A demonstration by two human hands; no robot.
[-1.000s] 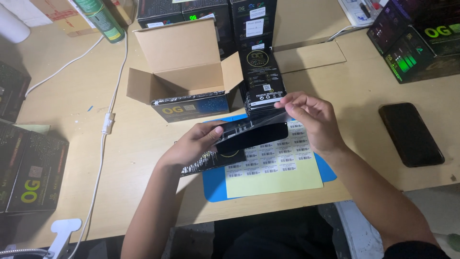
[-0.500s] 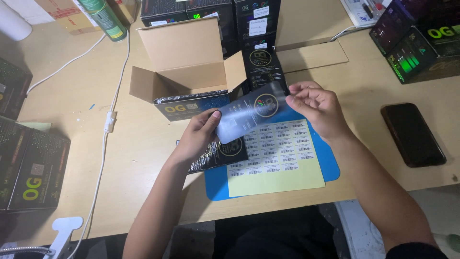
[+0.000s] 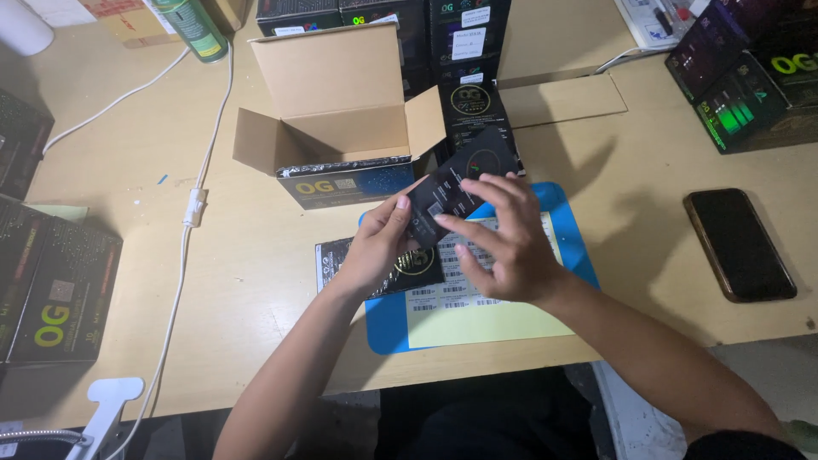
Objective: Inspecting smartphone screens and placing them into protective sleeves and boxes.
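Both hands hold a flat black packet [image 3: 464,175] with a round gold mark, tilted above a blue mat [image 3: 385,319]. My left hand [image 3: 375,251] grips its lower left edge and my right hand [image 3: 498,238] covers its lower right, fingers spread across it. A second black packet [image 3: 409,268] lies flat on the mat under my left hand. A yellow sheet of small barcode stickers [image 3: 477,319] rests on the mat beneath my right hand. An open cardboard box [image 3: 332,111] with a dark printed front stands just beyond the hands.
A black phone [image 3: 740,244] lies at the right. Dark printed boxes stand at the far right [image 3: 750,85], along the back [image 3: 460,34] and at the left edge [image 3: 55,294]. A white cable [image 3: 183,247] runs down the left of the wooden table. A green spray can [image 3: 196,25] stands at the back left.
The packet has been lifted off the second packet and turned up toward the open box. My right hand has slid from its far end onto its face.
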